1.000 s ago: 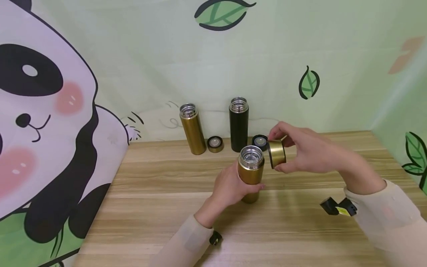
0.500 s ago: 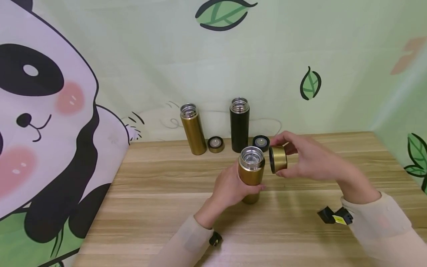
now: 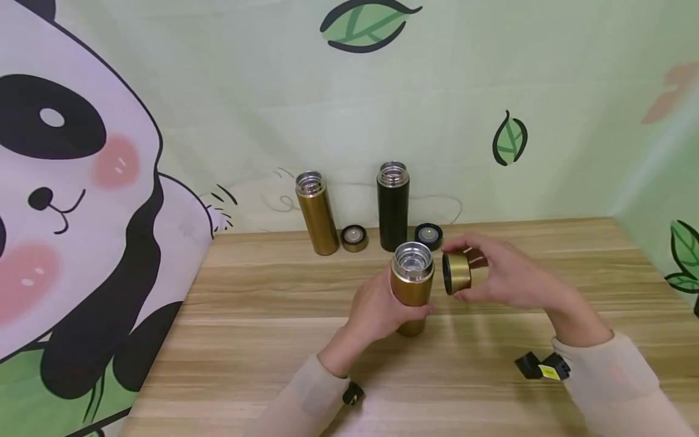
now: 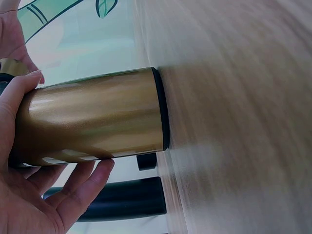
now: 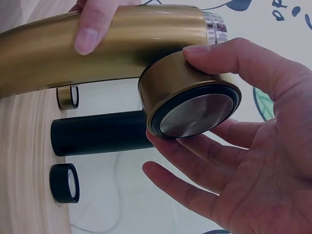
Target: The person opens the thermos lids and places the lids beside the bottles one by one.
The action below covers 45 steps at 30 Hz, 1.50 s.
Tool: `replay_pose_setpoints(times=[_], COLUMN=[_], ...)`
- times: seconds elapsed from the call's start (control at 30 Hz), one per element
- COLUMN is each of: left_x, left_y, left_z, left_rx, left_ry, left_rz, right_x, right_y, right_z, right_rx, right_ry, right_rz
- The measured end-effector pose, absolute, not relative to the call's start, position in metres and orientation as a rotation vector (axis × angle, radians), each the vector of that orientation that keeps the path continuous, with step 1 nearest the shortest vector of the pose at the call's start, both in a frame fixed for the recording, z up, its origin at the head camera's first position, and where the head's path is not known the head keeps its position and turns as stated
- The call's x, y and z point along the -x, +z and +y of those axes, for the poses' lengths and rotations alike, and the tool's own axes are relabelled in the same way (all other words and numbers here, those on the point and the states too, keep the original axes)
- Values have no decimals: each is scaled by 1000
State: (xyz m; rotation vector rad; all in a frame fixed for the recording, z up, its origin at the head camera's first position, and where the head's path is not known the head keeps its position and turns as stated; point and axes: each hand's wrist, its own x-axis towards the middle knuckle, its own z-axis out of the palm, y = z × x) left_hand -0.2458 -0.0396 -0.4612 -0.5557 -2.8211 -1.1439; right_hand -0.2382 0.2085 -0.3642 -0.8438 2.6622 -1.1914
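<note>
My left hand grips a gold thermos bottle round its body. The bottle's steel mouth is uncovered, and its base meets the wooden table in the left wrist view. Thumb and fingers of my right hand pinch a gold lid just right of the bottle's mouth, apart from it. The lid is turned on its side, its dark-rimmed opening towards the bottle. In the right wrist view the lid's round silver top faces the camera, and my left thumb lies along the bottle.
Behind stand a second gold thermos bottle and a black thermos bottle, both without lids. A gold lid and a black lid lie upturned beside them. A printed cloth backdrop rises at the wooden table's back edge.
My right hand has come down and slightly towards me with the gold lid, turning its opening more towards the bottle. The left hand and its bottle have stayed put.
</note>
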Motion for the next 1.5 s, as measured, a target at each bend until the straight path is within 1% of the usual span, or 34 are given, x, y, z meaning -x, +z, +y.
replay_pose_setpoints(times=[0.87,1.23,1.5], left_x=[245,246,245], left_y=[-460,-459,-461], left_z=[-36,-39,-39], left_rx=[556,560,553], left_ry=[-1158,-1135,-1198], left_rz=[-2842,-2835,-2819], right_x=[233,234,237], right_y=[-410,-423,-429], right_z=[215,212,213], right_rx=[755,775,711], right_ry=[-1318,-1226,-1197], right_rz=[2595,2665,2688])
